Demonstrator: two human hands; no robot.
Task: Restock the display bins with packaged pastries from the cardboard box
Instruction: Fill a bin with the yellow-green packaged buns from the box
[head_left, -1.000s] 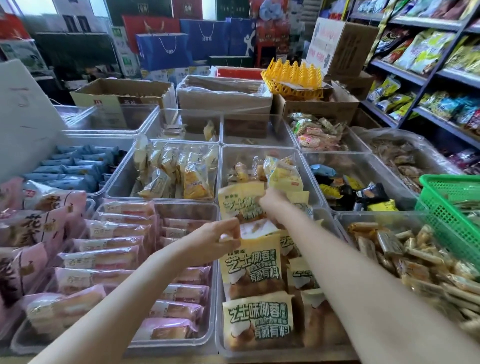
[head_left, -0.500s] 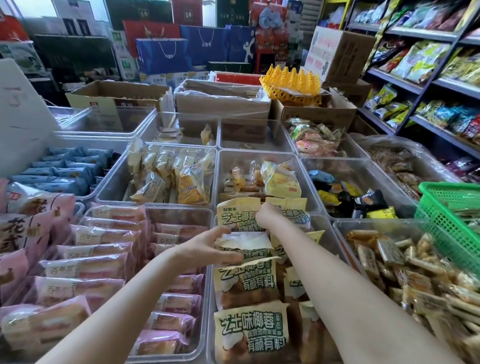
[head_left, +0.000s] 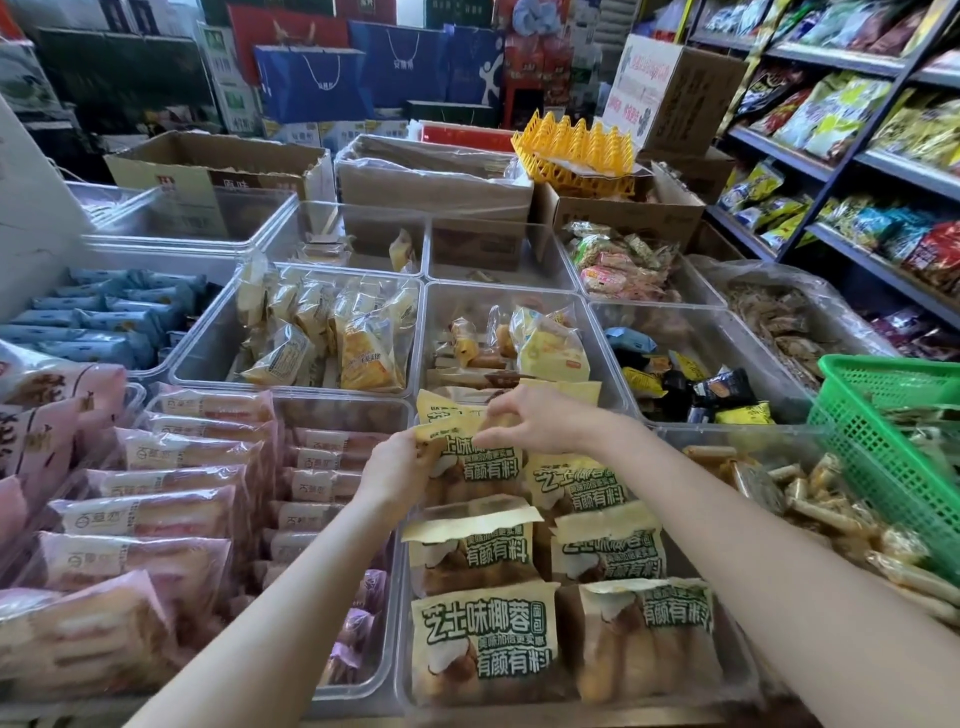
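Shop shelving (head_left: 852, 156) packed with glossy snack bags climbs behind and to the right of the clear bin (head_left: 402, 613) that both arms reach into. That bin, hard transparent plastic with rounded corners, holds two columns of flat cream-yellow pastry packs (head_left: 483, 639) printed with bold green characters, their tops crimped and slightly curled.

At the far end of the bin the left hand (head_left: 397, 467) pinches the upper left corner of the pastry pack (head_left: 480, 462) standing there, fingers curled round its edge. The right hand (head_left: 540, 418) grips the same pack's top edge from above, fingers bent over the wrapper.

Left of this bin, touching its wall, another clear bin carries rows of pink-wrapped loaves (head_left: 171, 514), soft and oblong under shiny film. Beyond the held pack sits a bin of small yellow-wrapped cakes (head_left: 550, 348), and left of that one a bin of pale triangular packets (head_left: 332, 332). To the right of the pastry bin lies a bin of slim golden bars (head_left: 810, 499), partly covered by a green mesh basket (head_left: 893, 447) of rigid plastic lattice.

Farther back, past the rows of bins, open cardboard boxes (head_left: 218, 166) stand side by side, one topped by a yellow spiked tray (head_left: 576, 145). Blue gift bags (head_left: 317, 83) hang behind them.
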